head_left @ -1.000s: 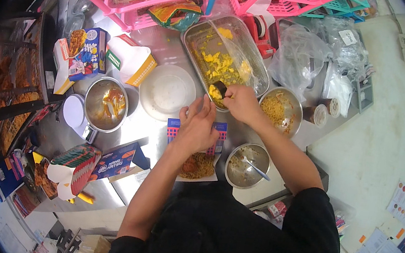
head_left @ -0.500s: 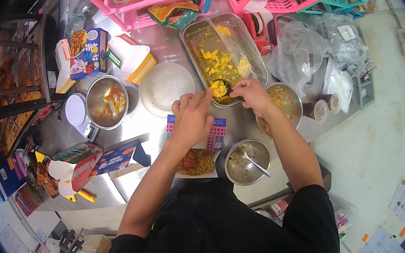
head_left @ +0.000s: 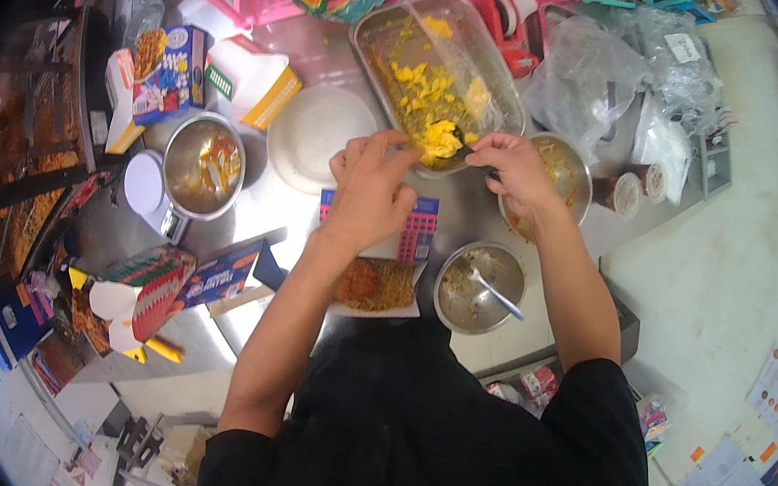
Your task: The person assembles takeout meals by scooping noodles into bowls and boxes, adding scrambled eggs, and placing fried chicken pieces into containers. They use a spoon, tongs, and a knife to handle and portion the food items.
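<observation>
My right hand [head_left: 519,176] grips the dark handle of a black spoon [head_left: 463,137] at the near end of a metal tray [head_left: 372,54]. Yellow scrambled egg [head_left: 440,143] is heaped against the spoon and hides most of its bowl. At the tray's near left corner is my left hand [head_left: 366,188], fingers bent and apart, with nothing in it. More egg pieces lie across the tray, and clear plastic film covers its right part. Below my left hand, an open printed food box [head_left: 421,232] holds noodles [head_left: 384,286] with a reddish topping.
Left of the tray are a pale round dish [head_left: 310,138], a bowl of sauce [head_left: 204,164] and folded cartons [head_left: 173,74]. To the right stand a noodle bowl [head_left: 569,182], lidded cups [head_left: 617,194] and plastic bags [head_left: 590,74]. A bowl [head_left: 478,301] with a spoon sits near me.
The spoon has shifted within the egg, and its bowl is now mostly covered. My left fingers have bent more beside the tray corner. The whole view has shifted slightly.
</observation>
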The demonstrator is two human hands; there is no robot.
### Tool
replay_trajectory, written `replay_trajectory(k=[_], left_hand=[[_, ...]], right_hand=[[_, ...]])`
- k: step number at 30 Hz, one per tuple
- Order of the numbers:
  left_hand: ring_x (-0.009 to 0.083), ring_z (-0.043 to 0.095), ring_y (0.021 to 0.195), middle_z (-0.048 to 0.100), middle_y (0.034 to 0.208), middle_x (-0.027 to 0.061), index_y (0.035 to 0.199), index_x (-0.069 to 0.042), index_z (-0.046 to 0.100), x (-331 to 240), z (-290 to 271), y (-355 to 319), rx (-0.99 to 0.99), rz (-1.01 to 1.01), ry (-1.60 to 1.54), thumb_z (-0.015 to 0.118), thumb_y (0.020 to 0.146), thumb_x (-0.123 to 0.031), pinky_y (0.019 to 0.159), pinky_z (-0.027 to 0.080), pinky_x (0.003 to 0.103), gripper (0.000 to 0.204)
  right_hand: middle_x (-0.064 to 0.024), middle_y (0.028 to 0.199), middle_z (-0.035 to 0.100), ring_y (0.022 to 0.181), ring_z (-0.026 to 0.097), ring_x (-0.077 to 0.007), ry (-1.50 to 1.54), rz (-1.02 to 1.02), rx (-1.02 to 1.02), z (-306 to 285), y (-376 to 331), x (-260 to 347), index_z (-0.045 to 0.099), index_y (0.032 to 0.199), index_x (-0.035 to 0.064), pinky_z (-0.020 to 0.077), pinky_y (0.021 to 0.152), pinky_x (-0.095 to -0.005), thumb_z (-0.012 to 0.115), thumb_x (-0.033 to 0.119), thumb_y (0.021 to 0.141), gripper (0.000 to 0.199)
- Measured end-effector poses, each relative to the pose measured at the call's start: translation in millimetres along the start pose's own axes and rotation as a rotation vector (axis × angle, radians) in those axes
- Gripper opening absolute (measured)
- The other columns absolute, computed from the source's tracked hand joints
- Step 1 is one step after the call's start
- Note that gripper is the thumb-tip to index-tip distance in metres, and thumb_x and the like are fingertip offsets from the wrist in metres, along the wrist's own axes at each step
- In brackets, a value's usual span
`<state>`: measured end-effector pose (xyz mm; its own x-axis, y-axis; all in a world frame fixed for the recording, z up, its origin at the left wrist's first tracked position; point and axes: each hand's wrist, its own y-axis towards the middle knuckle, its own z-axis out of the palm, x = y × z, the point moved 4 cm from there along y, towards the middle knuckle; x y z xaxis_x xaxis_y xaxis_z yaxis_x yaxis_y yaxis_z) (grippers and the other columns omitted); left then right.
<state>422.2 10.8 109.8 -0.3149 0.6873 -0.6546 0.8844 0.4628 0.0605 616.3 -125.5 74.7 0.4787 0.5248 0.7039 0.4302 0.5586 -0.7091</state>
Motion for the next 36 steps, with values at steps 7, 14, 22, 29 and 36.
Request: replay_trajectory(k=[7,14,22,29,36], left_hand=[[0.0311,0.054,0.118,0.066,0.129,0.0067,0.119,-0.01,0.073,6,-52,-116,-0.04,-0.096,-0.1,0.064,0.078,-0.006,0.102,0.035,0.046,0.042],[0.0304,0.054,0.122,0.066,0.132,0.0056,0.123,-0.011,0.071,6,-37,-232,0.121,-0.205,-0.004,0.065,0.078,-0.004,0.107,0.035,0.047,0.046],[0.032,0.053,0.125,0.064,0.134,0.0081,0.124,-0.009,0.071,0,-26,-286,0.17,-0.149,-0.081,0.067,0.08,-0.007,0.109,0.034,0.049,0.045],[0.0352,0.057,0.12,0.067,0.127,0.0143,0.125,-0.003,0.069,20,-28,-345,0.201,-0.265,-0.463,0.061,0.096,-0.016,0.108,0.04,0.046,0.032],[0.0323,0.062,0.118,0.071,0.121,0.0159,0.114,0.002,0.072,42,-21,-444,0.152,-0.708,-0.699,0.045,0.11,-0.025,0.104,0.046,0.041,0.039]], right_hand=[[-0.0063,0.105,0.068,0.055,0.045,-0.003,0.006,0.149,0.11,25,-90,-38,0.068,0.089,0.0057,0.0262,0.041,-0.021,0.074,0.0,0.085,0.009],[-0.0132,0.099,0.075,0.081,0.071,-0.0224,-0.532,-0.361,-0.071,73,-131,-125,0.069,0.087,0.0003,0.054,0.066,-0.0339,0.071,0.005,0.083,0.006],[-0.019,0.128,0.068,0.099,0.073,-0.0322,-1.163,-1.056,-0.362,115,-171,-176,0.063,0.089,-0.0004,0.06,0.082,-0.0416,0.069,0.002,0.089,0.006],[-0.0167,0.131,0.068,0.108,0.07,-0.0312,-1.324,-1.035,-0.463,111,-176,-178,0.067,0.094,0.0003,0.0585,0.085,-0.0405,0.07,0.001,0.089,0.006],[-0.0125,0.118,0.072,0.075,0.067,-0.016,-0.456,-0.521,-0.536,80,-168,-137,0.071,0.104,-0.0041,0.0559,0.061,-0.0302,0.078,0.007,0.09,0.02]])
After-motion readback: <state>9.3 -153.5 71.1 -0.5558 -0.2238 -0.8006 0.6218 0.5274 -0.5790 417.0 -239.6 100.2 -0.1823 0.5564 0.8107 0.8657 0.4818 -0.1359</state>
